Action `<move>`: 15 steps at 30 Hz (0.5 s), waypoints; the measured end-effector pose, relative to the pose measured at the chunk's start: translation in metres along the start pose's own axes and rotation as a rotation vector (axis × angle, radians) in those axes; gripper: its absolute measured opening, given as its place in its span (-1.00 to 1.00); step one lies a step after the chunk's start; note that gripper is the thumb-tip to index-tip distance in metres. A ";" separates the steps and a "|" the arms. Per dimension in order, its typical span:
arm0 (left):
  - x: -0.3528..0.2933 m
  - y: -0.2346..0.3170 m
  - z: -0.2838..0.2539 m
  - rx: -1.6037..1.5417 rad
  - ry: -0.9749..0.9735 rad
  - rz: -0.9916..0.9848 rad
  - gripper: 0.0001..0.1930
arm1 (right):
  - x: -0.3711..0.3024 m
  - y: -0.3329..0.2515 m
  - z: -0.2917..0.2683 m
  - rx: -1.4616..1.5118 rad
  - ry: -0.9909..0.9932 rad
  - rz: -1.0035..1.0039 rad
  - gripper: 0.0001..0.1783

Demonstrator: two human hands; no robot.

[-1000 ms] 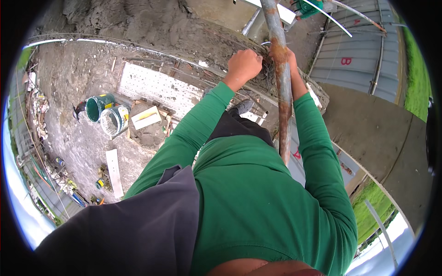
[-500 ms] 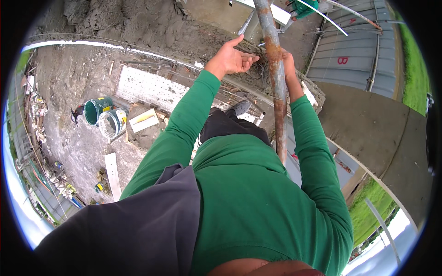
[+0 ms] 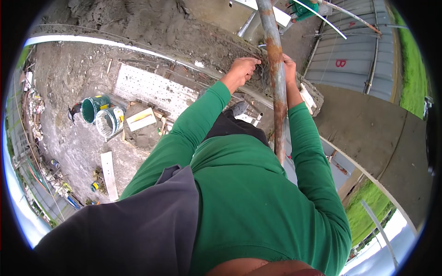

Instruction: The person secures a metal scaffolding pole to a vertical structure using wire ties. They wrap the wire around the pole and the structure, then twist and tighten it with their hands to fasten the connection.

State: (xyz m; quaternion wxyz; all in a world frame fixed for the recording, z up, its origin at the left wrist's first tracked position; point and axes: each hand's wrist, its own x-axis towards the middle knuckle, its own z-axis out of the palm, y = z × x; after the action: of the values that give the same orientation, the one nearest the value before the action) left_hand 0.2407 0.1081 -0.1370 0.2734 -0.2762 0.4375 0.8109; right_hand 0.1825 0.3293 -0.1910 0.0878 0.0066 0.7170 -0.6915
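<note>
A rusty metal pipe (image 3: 275, 64) runs upright between my two hands. On its left side my left hand (image 3: 244, 70) is closed, the fingers curled and the index finger and thumb together toward the pipe. Whatever it pinches is too small to make out. Just right of the pipe is my right hand (image 3: 289, 70), its fingers bent and closed, partly hidden behind the metal. I cannot make out what it holds. Rough wet mortar on a ledge (image 3: 262, 69) lies beyond my hands.
A green bucket (image 3: 95, 108) and a mortar-smeared white bucket (image 3: 109, 121) stand at the left, beside a float (image 3: 141, 119) on a mortar board. A perforated white panel (image 3: 154, 89) lies below the ledge. Smooth concrete (image 3: 363, 124) extends right. Another person's green sleeve (image 3: 304, 10) shows at the top.
My left hand has gone from open, with the thumb raised, to closed, and has moved slightly right and down toward the pipe. The right hand has shifted slightly downward beside the pipe.
</note>
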 end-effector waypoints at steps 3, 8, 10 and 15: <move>0.014 -0.032 -0.014 0.612 0.108 0.677 -0.73 | 0.028 -0.006 0.007 -0.073 -0.012 0.034 -0.77; -0.035 -0.018 -0.010 1.560 0.080 0.889 -0.81 | 0.047 0.005 -0.003 -0.252 -0.020 0.102 -0.71; -0.032 -0.013 -0.016 1.756 0.035 0.916 -0.82 | 0.050 0.001 -0.001 -0.324 0.001 0.134 -0.69; -0.035 -0.011 0.003 1.862 0.053 0.742 -0.83 | 0.027 -0.018 0.010 -0.249 0.040 0.101 -0.70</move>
State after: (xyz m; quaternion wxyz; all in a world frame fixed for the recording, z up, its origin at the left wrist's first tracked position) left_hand 0.2724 0.1085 -0.1178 0.1008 0.1835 0.9624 0.1730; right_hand 0.1549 0.3159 -0.1766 0.1081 0.0455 0.7977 -0.5915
